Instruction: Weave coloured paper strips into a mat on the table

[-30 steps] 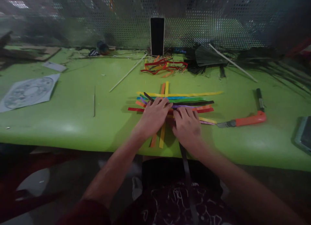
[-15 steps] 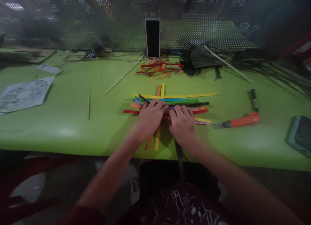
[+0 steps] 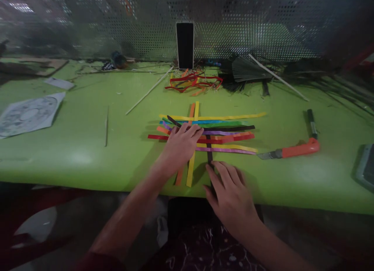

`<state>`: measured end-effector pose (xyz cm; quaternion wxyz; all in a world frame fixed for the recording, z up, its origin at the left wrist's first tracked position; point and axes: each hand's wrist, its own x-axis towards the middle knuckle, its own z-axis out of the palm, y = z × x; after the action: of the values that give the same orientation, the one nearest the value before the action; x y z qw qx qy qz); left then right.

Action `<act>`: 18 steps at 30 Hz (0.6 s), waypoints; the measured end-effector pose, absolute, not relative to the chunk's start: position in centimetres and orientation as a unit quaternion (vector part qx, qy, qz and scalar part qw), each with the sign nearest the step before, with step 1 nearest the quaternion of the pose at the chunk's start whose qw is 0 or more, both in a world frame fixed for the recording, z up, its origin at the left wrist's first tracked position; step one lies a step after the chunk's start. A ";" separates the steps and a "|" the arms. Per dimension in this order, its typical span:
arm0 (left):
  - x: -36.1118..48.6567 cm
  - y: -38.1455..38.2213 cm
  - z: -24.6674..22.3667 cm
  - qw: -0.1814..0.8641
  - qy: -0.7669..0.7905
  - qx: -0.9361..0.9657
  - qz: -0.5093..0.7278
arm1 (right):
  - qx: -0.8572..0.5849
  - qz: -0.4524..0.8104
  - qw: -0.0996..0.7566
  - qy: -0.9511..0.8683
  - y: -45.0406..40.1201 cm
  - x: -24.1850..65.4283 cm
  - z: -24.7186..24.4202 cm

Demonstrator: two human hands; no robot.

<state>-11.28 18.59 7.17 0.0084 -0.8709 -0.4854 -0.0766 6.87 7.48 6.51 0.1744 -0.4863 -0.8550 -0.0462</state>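
Note:
Several coloured strips lie side by side across the green table, among them a yellow strip (image 3: pixel 228 117) and a red strip (image 3: pixel 157 137). An orange strip (image 3: pixel 179 177) and another yellow strip (image 3: pixel 191 171) cross them lengthwise. My left hand (image 3: pixel 184 142) presses on the left part of the crossing, its fingers curled over the strips; what lies under the fingertips is hidden. Nearer the table's front edge, my right hand (image 3: pixel 229 189) has its fingers at a dark strip (image 3: pixel 209 150) that runs under or through the others; the thumb is apart from the fingers.
A red-handled knife (image 3: pixel 299 149) and a marker (image 3: pixel 312 123) lie right of the strips. Behind stand a phone (image 3: pixel 185 46) and a tangle of strips (image 3: pixel 194 82). Thin sticks (image 3: pixel 149 91) and a printed paper (image 3: pixel 32 113) lie left.
My right hand has left the crossing and moved toward the front edge, along the dark strip, uncovering the right part of the strips. My left hand has stayed almost in place.

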 end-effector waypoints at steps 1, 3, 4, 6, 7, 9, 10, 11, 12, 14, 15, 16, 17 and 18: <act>-11.3 18.6 7.2 0.008 -0.485 -0.871 -0.078 | -0.484 -0.046 0.177 -0.856 7.6 6.8 6.4; -11.4 18.6 7.2 0.007 -0.484 -0.871 -0.080 | -0.482 -0.048 0.181 -0.856 8.0 6.7 6.4; -11.4 18.7 7.3 0.007 -0.484 -0.872 -0.080 | -0.483 -0.050 0.183 -0.855 8.1 6.7 6.4; -11.4 18.7 7.3 0.008 -0.483 -0.872 -0.079 | -0.489 -0.053 0.186 -0.851 8.2 6.8 6.4; -11.4 18.7 7.3 0.009 -0.483 -0.872 -0.080 | -0.493 -0.054 0.188 -0.848 8.2 6.8 6.4; -11.4 18.7 7.3 0.010 -0.484 -0.871 -0.090 | -0.499 -0.052 0.191 -0.844 8.2 6.8 6.4; -11.5 18.7 7.2 0.011 -0.484 -0.870 -0.097 | -0.501 -0.050 0.191 -0.843 8.2 6.8 6.4; -11.5 18.7 7.2 0.013 -0.483 -0.869 -0.103 | -0.501 -0.049 0.191 -0.843 8.2 6.8 6.4; -11.5 18.7 7.1 0.015 -0.482 -0.870 -0.109 | -0.500 -0.049 0.192 -0.843 8.2 6.7 6.4; -11.6 18.7 7.0 0.020 -0.479 -0.869 -0.120 | -0.499 -0.047 0.193 -0.843 8.2 6.7 6.3; -11.7 18.7 6.9 0.023 -0.477 -0.869 -0.126 | -0.499 -0.047 0.195 -0.843 8.2 6.7 6.3; -11.7 18.7 6.8 0.023 -0.474 -0.870 -0.133 | -0.499 -0.047 0.197 -0.843 8.2 6.7 6.2; -11.8 18.8 6.7 0.024 -0.472 -0.870 -0.139 | -0.500 -0.046 0.198 -0.842 8.2 6.7 6.2; -11.9 18.8 6.7 0.023 -0.470 -0.870 -0.146 | -0.502 -0.045 0.198 -0.841 8.2 6.7 6.2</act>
<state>-11.86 18.80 6.67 0.0230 -0.8700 -0.4703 -0.1459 6.68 8.18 6.15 0.1981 -0.5015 -0.8410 -0.0447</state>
